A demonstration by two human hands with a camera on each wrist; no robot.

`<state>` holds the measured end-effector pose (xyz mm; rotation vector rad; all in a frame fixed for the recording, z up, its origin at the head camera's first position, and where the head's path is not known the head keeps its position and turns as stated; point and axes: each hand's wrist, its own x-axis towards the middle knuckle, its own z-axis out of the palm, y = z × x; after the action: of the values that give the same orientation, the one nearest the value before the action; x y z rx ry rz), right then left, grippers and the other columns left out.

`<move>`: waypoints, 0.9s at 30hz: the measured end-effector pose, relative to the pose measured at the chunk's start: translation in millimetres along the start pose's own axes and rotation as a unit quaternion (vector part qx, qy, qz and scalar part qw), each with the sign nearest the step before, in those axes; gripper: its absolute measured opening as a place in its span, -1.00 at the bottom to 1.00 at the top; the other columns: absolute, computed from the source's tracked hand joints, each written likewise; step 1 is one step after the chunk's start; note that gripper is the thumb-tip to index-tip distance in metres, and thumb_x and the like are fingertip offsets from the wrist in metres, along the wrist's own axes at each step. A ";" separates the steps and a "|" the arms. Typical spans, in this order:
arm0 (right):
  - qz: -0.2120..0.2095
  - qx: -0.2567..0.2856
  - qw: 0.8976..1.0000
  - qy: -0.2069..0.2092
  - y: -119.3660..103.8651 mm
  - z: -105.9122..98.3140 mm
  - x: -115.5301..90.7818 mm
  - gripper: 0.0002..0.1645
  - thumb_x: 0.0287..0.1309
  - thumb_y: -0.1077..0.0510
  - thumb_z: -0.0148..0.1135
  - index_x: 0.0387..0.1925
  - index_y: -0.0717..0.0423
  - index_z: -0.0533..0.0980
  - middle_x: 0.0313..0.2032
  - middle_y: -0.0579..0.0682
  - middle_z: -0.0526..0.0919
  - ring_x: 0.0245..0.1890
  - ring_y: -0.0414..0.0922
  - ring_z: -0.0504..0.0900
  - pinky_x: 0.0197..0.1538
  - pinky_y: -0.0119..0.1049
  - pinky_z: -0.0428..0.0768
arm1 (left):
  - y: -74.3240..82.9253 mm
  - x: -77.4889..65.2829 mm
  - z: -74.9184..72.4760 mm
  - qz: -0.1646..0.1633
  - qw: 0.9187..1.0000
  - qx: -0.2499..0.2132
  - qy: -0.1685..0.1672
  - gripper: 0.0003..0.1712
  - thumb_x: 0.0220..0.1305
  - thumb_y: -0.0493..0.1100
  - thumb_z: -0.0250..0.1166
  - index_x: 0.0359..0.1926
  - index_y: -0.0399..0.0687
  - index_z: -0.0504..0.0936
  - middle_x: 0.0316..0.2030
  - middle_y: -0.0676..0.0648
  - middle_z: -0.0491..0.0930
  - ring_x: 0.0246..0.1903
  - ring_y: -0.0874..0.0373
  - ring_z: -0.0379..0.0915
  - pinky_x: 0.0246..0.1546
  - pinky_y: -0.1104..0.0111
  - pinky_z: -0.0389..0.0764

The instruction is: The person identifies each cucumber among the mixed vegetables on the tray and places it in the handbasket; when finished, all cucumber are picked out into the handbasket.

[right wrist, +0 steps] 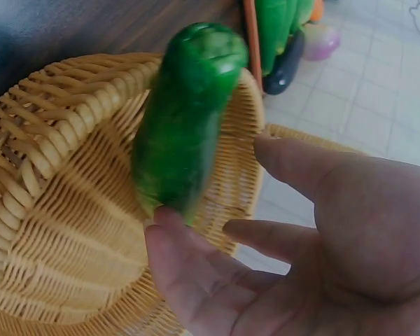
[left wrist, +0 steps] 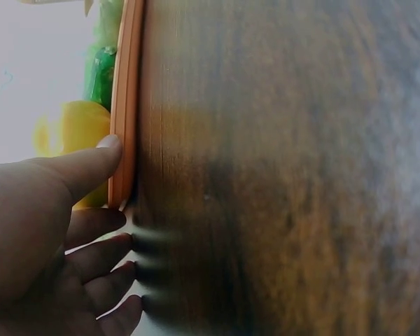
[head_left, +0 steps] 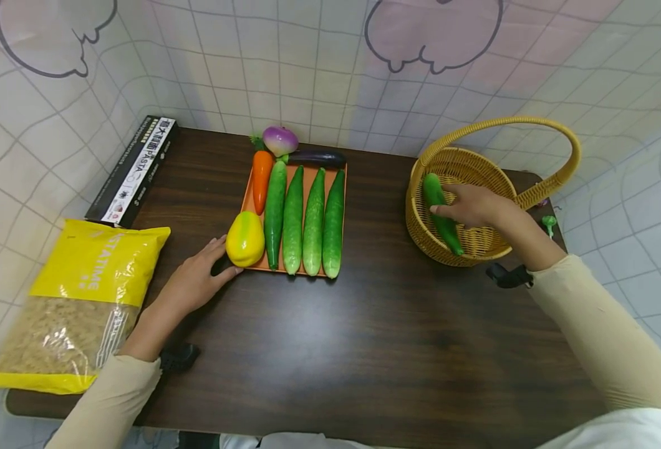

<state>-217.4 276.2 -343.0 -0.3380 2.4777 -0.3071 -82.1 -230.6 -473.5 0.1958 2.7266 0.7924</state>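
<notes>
My right hand (head_left: 471, 206) reaches into a wicker basket (head_left: 417, 231) with extended fingers. In the right wrist view one fingertip meets the lower part of a cucumber (right wrist: 182, 133), while the thumb stands apart from it; the cucumber leans inside the basket. My left hand (head_left: 196, 277) lies at the near left corner of an orange tray (left wrist: 126, 84), thumb against its wall and the other fingers loosely spread. On that tray several cucumbers (head_left: 294, 224) lie side by side, with a carrot (head_left: 261, 181) and a yellow fruit (head_left: 245, 239) to their left.
An eggplant (head_left: 319, 158) and a purple-white turnip (head_left: 280, 141) lie at the tray's back edge. On the left are a yellow pasta bag (head_left: 95, 262) and a black box (head_left: 134, 168). A small green piece (head_left: 549, 222) lies right of the basket, whose handle (head_left: 504, 121) arches up.
</notes>
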 end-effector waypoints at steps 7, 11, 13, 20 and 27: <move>-0.007 -0.041 0.998 0.042 -13.4 -6.1 -19.9 -0.06 0.46 -0.26 -0.01 0.49 0.38 0.06 0.20 0.45 0.45 0.14 0.34 0.46 0.09 0.28 0.45 | 0.7 0.4 -0.7 0.000 1.000 0.002 -0.002 -0.13 0.40 0.23 0.21 0.53 -0.12 0.19 0.53 -0.20 0.03 0.50 -0.18 -0.15 0.35 -0.27 0.00; -0.014 -0.035 0.997 0.068 -28.0 -12.0 -38.1 -0.09 0.45 -0.30 -0.02 0.48 0.31 0.17 0.12 0.35 0.54 0.09 0.26 0.52 0.02 0.23 0.51 | 0.8 0.3 -0.4 0.001 1.000 0.002 0.000 -0.14 0.40 0.20 0.23 0.53 -0.11 0.20 0.53 -0.20 0.03 0.50 -0.18 -0.15 0.35 -0.28 0.00; -0.021 -0.033 0.996 0.079 -36.8 -15.2 -47.5 -0.10 0.43 -0.33 -0.04 0.47 0.26 0.21 0.12 0.32 0.55 0.09 0.23 0.52 0.02 0.22 0.51 | 0.9 0.1 -0.5 0.002 1.000 0.003 0.002 -0.15 0.41 0.18 0.23 0.53 -0.12 0.20 0.52 -0.20 0.04 0.50 -0.19 -0.14 0.35 -0.28 0.00; -0.079 -0.005 0.993 0.093 -72.3 -8.4 -64.0 -0.13 0.42 -0.37 -0.05 0.46 0.14 0.26 0.05 0.17 0.60 0.05 0.12 0.55 0.05 0.16 0.51 | 1.8 -0.5 -0.5 -0.005 1.000 0.007 -0.008 -0.13 0.41 0.21 0.21 0.54 -0.11 0.17 0.53 -0.20 0.03 0.50 -0.19 -0.14 0.36 -0.25 0.00; -0.116 0.030 0.989 0.089 -100.4 25.4 -30.9 -0.24 0.44 -0.23 0.06 0.47 0.09 0.25 0.00 0.06 0.61 -0.07 -0.01 0.60 0.00 -0.01 0.56 | 2.0 -0.3 -1.3 -0.004 1.000 0.007 -0.004 -0.14 0.41 0.18 0.23 0.54 -0.10 0.17 0.53 -0.21 0.03 0.49 -0.19 -0.14 0.35 -0.26 0.01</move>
<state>-161.1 187.8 -316.5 -0.5983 2.5999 -0.5268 -82.0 -229.6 -471.3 0.1914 2.7235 0.7691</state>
